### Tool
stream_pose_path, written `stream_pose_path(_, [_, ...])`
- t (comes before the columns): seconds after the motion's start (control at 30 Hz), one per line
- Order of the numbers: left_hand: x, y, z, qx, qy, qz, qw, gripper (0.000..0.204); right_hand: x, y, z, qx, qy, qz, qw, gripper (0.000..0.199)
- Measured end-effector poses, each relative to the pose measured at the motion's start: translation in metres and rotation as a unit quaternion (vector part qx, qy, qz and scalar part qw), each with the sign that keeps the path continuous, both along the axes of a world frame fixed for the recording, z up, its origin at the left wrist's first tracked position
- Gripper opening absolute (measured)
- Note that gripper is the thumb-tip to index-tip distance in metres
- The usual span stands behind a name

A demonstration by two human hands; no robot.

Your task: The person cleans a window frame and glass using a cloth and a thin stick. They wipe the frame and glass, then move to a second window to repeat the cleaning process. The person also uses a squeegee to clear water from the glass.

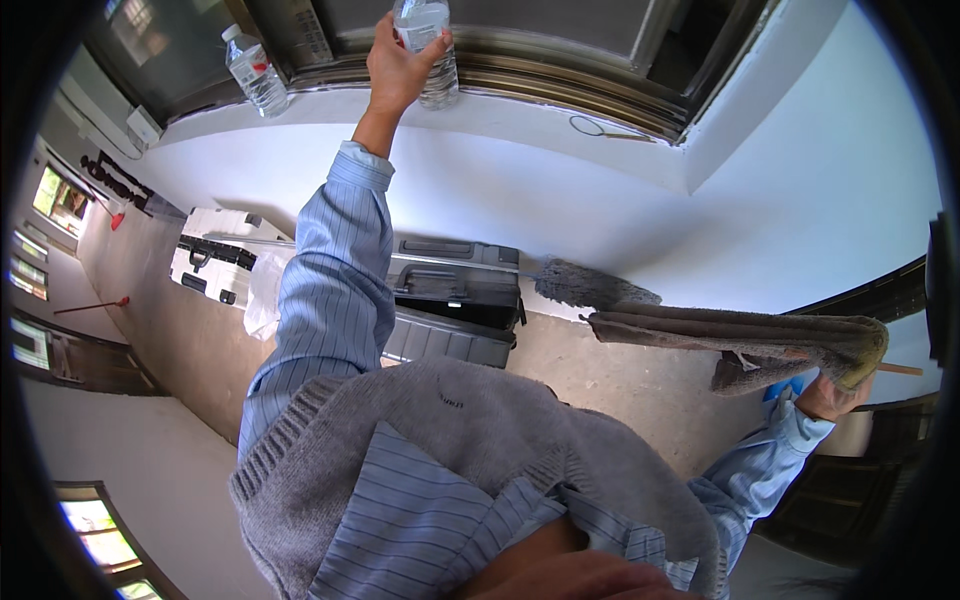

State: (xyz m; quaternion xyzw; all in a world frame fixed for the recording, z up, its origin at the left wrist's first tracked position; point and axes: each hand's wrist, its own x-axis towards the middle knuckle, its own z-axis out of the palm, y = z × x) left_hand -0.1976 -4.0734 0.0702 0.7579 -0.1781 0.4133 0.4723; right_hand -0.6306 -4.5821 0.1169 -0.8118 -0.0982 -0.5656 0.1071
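Note:
My left hand (398, 72) reaches up to the window ledge, with its fingers wrapped round a clear plastic water bottle (438, 85). That bottle is upright or nearly so, its base at the ledge; its top is cut off by the picture's edge. Farther left on the same ledge stands a second clear bottle (257, 75) with a white cap and a red-marked label. Off to the right, my right hand (832, 397) is closed on a long, folded, brownish-grey cloth (720, 335). Part of this hand is hidden behind the cloth's yellowish end.
Below the ledge lie a white hard case (215, 250) and a grey hard case (460, 285), slightly ajar. A fluffy grey duster (590, 283) on a long pole reaches across them. A wire loop (587, 126) lies on the ledge. Red-headed tools (117, 220) are at far left.

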Motion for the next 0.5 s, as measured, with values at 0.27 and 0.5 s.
stream_pose_path(0.27, [0.024,0.019,-0.025,0.0,0.019,0.024,1.0,0.073,0.018,0.052,0.035,-0.143,-0.012,-0.115,0.983,0.04])
stream_pose_path(0.5, [0.016,0.015,-0.025,0.005,0.074,-0.074,0.995,0.084,0.038,0.068,0.062,-0.175,-0.018,-0.034,0.984,0.051])
